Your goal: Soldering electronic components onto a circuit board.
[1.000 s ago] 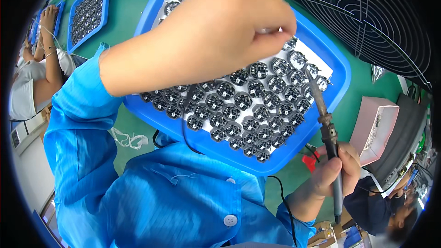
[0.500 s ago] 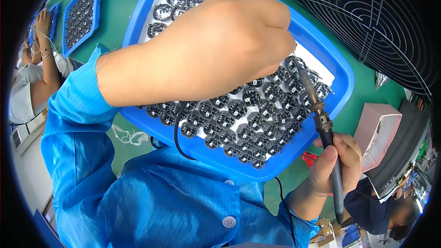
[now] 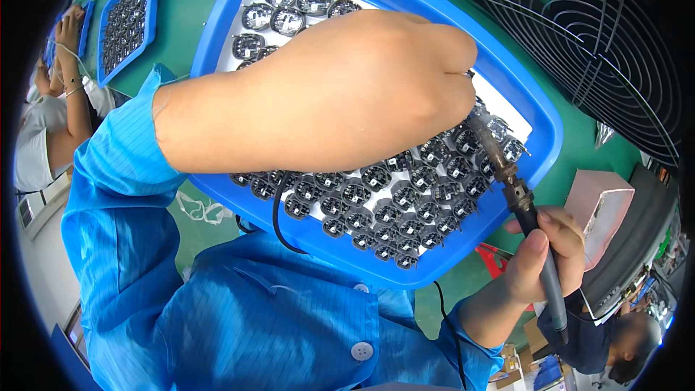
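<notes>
A soldering iron (image 3: 518, 195) with a dark handle is gripped in my right hand (image 3: 537, 264), at the right edge of a blue tray (image 3: 544, 127). Its metal tip points up and left, close under the fingertips of my left hand (image 3: 391, 90). That hand is closed in a pinch above the tray; its fingers hide most of what they hold, though a small shiny bit shows beside them. Beneath lie rows of small round black circuit-board assemblies (image 3: 355, 192) on a white sheet. My left hand and forearm cover the middle rows.
A black wire fan guard (image 3: 579, 36) stands at the upper right, with a pink box (image 3: 597, 210) below it. Another blue tray (image 3: 150, 22) of similar parts is at the upper left. A black cable (image 3: 277, 210) crosses the tray's near edge. Other people sit left and lower right.
Both hands have shifted slightly right and down. The soldering iron moved with my right hand, and its tip remains near my left fingertips.
</notes>
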`<state>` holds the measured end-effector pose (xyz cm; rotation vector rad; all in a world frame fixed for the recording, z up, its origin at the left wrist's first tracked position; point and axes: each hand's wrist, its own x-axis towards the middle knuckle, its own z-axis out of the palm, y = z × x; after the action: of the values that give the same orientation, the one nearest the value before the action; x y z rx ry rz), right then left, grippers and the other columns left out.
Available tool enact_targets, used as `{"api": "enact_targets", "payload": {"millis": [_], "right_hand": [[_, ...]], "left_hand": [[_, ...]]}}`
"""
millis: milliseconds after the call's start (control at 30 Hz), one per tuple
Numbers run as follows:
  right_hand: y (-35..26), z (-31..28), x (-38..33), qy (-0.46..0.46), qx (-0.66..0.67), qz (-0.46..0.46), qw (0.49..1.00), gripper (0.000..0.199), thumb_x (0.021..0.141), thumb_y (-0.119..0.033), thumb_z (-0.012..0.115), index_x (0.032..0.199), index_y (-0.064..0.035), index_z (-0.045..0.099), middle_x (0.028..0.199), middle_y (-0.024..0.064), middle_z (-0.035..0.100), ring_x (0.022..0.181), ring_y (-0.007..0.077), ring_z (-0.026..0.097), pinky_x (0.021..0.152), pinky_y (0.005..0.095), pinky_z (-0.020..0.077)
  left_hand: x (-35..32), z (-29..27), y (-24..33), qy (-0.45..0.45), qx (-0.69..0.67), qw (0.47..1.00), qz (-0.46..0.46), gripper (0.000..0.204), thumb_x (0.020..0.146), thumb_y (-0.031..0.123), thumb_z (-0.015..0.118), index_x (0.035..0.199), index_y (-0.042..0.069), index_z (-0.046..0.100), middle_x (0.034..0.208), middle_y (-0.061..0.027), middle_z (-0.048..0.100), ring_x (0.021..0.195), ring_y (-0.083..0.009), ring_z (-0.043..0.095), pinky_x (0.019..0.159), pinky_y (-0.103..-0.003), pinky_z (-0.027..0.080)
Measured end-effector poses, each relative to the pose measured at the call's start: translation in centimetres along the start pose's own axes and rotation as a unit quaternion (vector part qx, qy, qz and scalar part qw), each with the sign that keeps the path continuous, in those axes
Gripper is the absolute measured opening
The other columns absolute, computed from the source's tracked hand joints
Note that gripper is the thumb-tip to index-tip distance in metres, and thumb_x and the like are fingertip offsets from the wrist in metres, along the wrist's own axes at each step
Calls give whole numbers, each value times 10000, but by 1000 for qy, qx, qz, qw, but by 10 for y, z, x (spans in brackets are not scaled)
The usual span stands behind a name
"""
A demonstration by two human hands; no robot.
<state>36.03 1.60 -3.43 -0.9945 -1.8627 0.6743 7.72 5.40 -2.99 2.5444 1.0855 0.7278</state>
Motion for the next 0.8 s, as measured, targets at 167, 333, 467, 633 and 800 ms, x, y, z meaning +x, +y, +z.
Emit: {"api": "enact_targets", "payload": {"millis": [167,333,467,633,800], "right_hand": [[0,1,3,-1,-24,-8,1000,242,866,-148,681,854,65,567,673,192,618,499,217,595,488,287,473],[-1,1,2,3,-27,-16,1000,235,870,-152,676,859,59,574,675,187,619,503,218,593,496,292,473],[-4,-3,-1,-2,-28,-21,999,221,866,-153,680,880,51,595,699,180,630,537,230,603,520,305,486],[-13,-2,-7,8,-90,-1,996,226,859,-167,691,905,42,616,758,169,648,613,252,619,584,329,514],[-13,0,-9,-2,-95,8,995,225,850,-169,702,909,34,623,795,164,655,642,263,619,621,344,524]], "left_hand": [[2,-4,1,-46,18,999,-7,267,673,39,728,930,38,657,831,-61,552,729,-224,605,574,-334,512],[1,-6,3,-47,30,998,-9,254,663,35,730,908,36,660,827,-61,553,722,-224,600,575,-336,510],[1,-11,6,-43,42,998,-19,257,645,22,737,891,34,664,829,-61,564,703,-228,603,575,-331,508],[1,-10,6,4,41,999,-11,273,633,3,740,894,32,664,829,-64,575,679,-232,606,566,-327,506],[1,-9,4,12,44,999,-5,274,632,-4,740,893,31,664,828,-66,578,673,-231,605,551,-326,501]]}}
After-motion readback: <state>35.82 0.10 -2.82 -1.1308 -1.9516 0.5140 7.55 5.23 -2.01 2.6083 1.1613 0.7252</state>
